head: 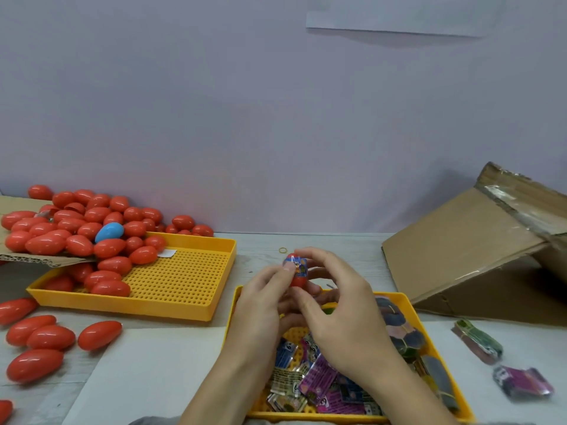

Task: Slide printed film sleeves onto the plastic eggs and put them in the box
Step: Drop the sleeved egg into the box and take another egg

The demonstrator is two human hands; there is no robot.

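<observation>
Your left hand (264,297) & right hand (334,297) both pinch one red egg (297,279) upright, w/ a blue sleeve (297,266) round its upper half, above the near tray (408,305) of loose sleeves. Box (478,250) sits open at right, tilted. Spare eggs (79,231) piled at left over the far tray (184,280).

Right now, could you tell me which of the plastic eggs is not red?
The blue egg, lying on top of the heap of red eggs at the far left, above the yellow tray.
</observation>
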